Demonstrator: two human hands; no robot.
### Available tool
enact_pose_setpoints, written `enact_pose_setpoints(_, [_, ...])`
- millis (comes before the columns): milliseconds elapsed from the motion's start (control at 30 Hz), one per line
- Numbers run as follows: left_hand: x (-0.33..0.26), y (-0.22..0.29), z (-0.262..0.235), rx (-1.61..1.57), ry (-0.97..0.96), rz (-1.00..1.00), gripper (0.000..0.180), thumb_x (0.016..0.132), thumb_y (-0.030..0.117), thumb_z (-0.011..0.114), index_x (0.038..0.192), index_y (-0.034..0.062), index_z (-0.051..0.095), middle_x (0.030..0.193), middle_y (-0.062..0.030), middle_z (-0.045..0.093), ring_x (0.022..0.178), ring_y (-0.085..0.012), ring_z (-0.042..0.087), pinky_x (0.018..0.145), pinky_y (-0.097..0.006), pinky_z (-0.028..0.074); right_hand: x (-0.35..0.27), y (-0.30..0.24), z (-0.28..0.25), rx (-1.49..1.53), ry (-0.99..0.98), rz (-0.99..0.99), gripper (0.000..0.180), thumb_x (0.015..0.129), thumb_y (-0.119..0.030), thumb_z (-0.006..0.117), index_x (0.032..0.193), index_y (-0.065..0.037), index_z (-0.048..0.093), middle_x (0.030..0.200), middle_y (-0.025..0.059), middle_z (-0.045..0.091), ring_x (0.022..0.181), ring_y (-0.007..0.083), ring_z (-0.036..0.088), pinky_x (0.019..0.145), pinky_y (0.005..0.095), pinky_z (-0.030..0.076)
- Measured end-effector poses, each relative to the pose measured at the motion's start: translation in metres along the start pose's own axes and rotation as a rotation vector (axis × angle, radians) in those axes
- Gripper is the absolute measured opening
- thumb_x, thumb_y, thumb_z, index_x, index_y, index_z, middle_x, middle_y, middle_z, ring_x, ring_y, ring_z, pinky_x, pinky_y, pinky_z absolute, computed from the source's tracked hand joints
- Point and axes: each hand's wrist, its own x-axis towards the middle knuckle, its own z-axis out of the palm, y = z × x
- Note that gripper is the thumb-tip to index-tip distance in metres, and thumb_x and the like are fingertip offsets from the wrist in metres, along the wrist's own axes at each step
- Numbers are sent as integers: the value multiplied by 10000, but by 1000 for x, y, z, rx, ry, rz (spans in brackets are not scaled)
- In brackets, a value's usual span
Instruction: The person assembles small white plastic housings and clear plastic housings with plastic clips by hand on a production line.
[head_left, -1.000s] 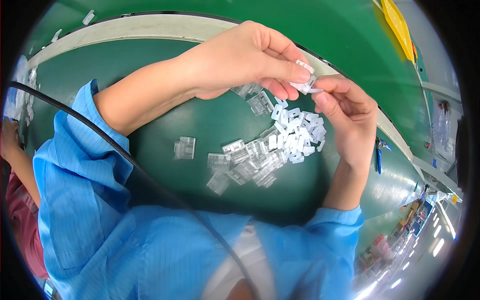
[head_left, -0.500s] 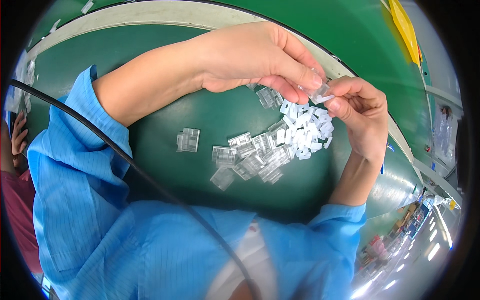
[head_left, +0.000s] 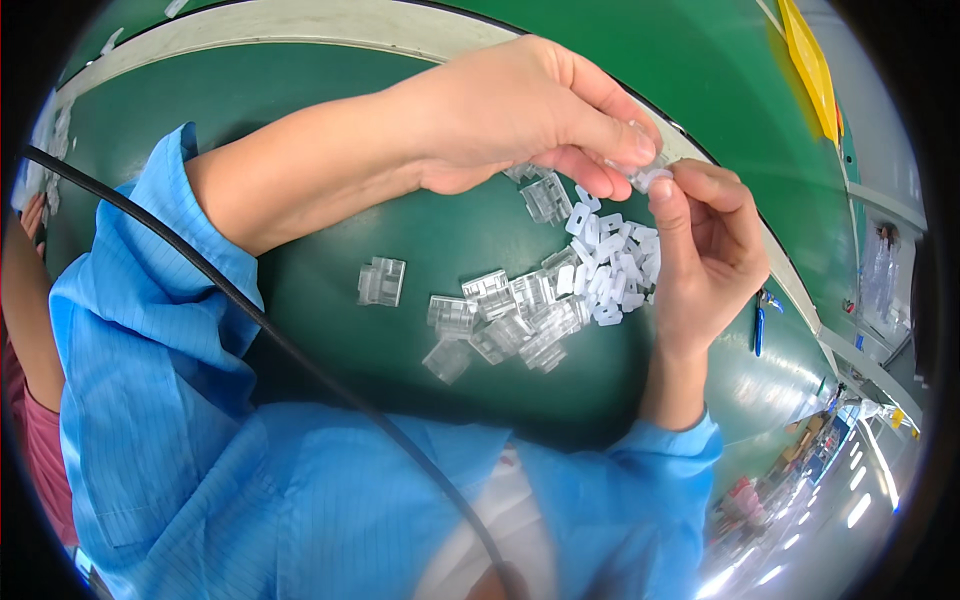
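— Left hand [head_left: 520,110] first: what's it doing?

— Fingers curled down, thumb and forefinger pinched on a small clear plastic piece [head_left: 640,175], up above the green table [head_left: 250,90].

— Anything over on the left side of the table?

— One clear clip [head_left: 381,281] lies alone, well apart from the rest. Just right of it, a loose heap of clear clips [head_left: 505,320], then a cluster of small white pieces [head_left: 610,265] touching the heap.

— And the right hand [head_left: 705,255]?

— Half closed, palm facing left, its thumb tip meeting that same small piece from below. Both hands grip it together, above the white cluster.

— Farther right?

— A blue tool [head_left: 760,325] near the table's edge.
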Motion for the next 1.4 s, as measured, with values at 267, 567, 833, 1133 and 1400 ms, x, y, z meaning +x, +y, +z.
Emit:
enact_pose_setpoints(267, [-4, 2, 3, 21, 13, -39, 263, 824, 206, 640, 1001, 12, 639, 816, -51, 644, 680, -92, 608, 585, -179, 471, 3, 0, -12, 277, -85, 206, 177, 764, 89, 637, 923, 67, 562, 913, 115, 608, 751, 136, 605, 662, 221, 499])
enact_pose_setpoints(567, [-4, -1, 9, 133, 76, 30, 256, 823, 223, 643, 986, 26, 649, 838, -29, 643, 694, -85, 587, 626, -193, 460, 0, -10, -3, 67, -7, 200, 160, 776, 80, 626, 930, 74, 583, 918, 109, 613, 823, 132, 602, 672, 221, 515])
enact_pose_setpoints(833, [-2, -4, 4, -49, 81, 54, 259, 836, 221, 633, 1005, 25, 636, 854, -28, 639, 704, -82, 582, 654, -207, 472, 5, -9, -1, 60, -93, 34, 243, 714, 55, 690, 946, 53, 616, 970, 138, 609, 879, 170, 592, 748, 270, 522])
enact_pose_setpoints(1133, [-2, -5, 12, -101, 89, 84, 231, 854, 188, 606, 1017, 25, 630, 864, -21, 624, 713, -73, 559, 674, -202, 471, 0, 8, 6, -111, 188, -275, 166, 677, 50, 719, 815, 21, 632, 794, 92, 638, 774, 194, 588, 679, 278, 474])
enact_pose_setpoints(1400, [0, -3, 11, -15, 133, 111, 210, 844, 170, 614, 991, 22, 637, 848, -19, 620, 711, -69, 553, 671, -202, 465, 0, 8, 5, -147, 125, -205, 139, 680, 43, 714, 782, 11, 627, 784, 76, 643, 754, 185, 587, 679, 274, 469])
